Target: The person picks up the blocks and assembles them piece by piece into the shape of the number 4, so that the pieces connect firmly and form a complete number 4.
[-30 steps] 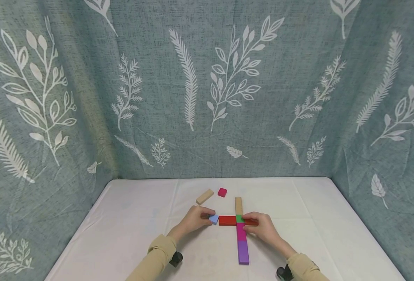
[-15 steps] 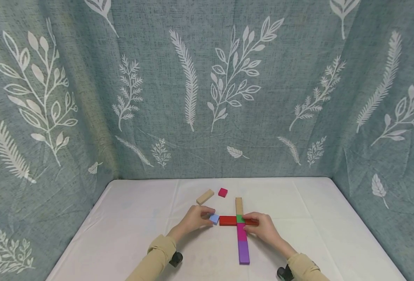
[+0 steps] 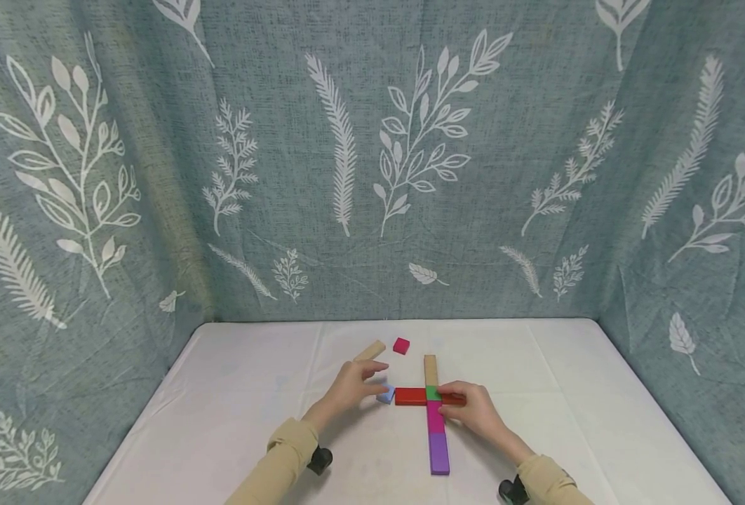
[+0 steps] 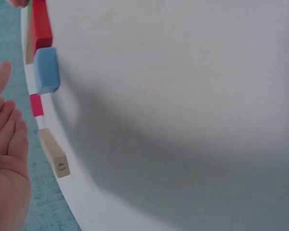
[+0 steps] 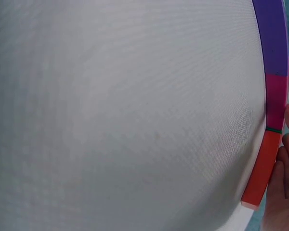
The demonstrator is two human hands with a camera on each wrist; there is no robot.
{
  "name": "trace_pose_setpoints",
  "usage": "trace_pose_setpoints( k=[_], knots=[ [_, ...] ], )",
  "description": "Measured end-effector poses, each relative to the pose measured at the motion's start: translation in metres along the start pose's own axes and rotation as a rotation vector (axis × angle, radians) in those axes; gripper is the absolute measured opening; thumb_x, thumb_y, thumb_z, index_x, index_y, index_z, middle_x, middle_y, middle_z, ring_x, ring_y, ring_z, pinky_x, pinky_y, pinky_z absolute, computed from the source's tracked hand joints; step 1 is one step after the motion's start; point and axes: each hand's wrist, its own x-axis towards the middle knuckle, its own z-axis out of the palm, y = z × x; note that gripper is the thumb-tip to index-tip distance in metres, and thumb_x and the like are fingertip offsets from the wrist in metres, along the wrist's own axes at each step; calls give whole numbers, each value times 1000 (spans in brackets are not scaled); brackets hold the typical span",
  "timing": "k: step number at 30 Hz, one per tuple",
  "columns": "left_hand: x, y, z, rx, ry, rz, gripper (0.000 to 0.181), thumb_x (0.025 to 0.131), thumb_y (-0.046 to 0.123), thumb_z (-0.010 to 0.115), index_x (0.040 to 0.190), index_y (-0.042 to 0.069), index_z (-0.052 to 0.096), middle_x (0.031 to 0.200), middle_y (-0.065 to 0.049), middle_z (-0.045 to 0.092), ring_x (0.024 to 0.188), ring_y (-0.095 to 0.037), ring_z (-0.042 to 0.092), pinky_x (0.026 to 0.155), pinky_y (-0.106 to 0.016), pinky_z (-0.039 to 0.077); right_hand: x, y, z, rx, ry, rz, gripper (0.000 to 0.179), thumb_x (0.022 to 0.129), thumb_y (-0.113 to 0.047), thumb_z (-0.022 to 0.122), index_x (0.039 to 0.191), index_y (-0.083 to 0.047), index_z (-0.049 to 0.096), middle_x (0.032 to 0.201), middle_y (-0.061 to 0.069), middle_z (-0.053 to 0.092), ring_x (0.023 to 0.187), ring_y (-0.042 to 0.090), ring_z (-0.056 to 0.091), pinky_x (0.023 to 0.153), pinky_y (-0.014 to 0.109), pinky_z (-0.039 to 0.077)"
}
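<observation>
My left hand (image 3: 346, 387) hovers with fingers and thumb parted beside a light blue block (image 3: 385, 397). The blue block lies slightly skewed at the left end of a red block (image 3: 410, 397); the left wrist view shows the blue block (image 4: 47, 71) with no finger on it. My right hand (image 3: 480, 412) holds a second red block (image 5: 262, 168) between thumb and fingers, its fingertips by the green block (image 3: 432, 393) and its thumb against the magenta block (image 3: 435, 419). Below the magenta one lies a purple block (image 3: 438, 454); a wooden block (image 3: 431, 369) extends above the green, forming a cross.
Behind my left hand lies a loose wooden block (image 3: 370, 350), with "43" on its end in the left wrist view. A small pink-red block (image 3: 401, 346) sits to its right. White cloth covers the table (image 3: 555, 393); patterned curtains (image 3: 372, 280) surround it.
My left hand has let go of the blue block, spreading its fingers and lifting slightly up and back. The right hand and the blocks stay where they were.
</observation>
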Motion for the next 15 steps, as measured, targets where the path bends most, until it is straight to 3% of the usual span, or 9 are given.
trace_pose_setpoints(
  k=[8, 15],
  knots=[
    [13, 7, -14, -35, 130, -12, 41, 78, 7, 76, 116, -5, 65, 120, -19, 65, 116, -33, 60, 96, -39, 49, 0, 3, 1, -6, 1, -6, 32, 77, -9, 77, 108, -6, 71, 108, 7, 71, 107, 26, 63, 92, 43, 51],
    [21, 10, -30, 56, 270, -53, 37, 80, 9, 75, 115, -2, 66, 116, -18, 67, 111, -32, 62, 95, -40, 51, 0, 3, 0, -6, 4, -12, 32, 77, -9, 77, 108, -6, 71, 108, 7, 71, 106, 26, 64, 92, 43, 52]
  ],
)
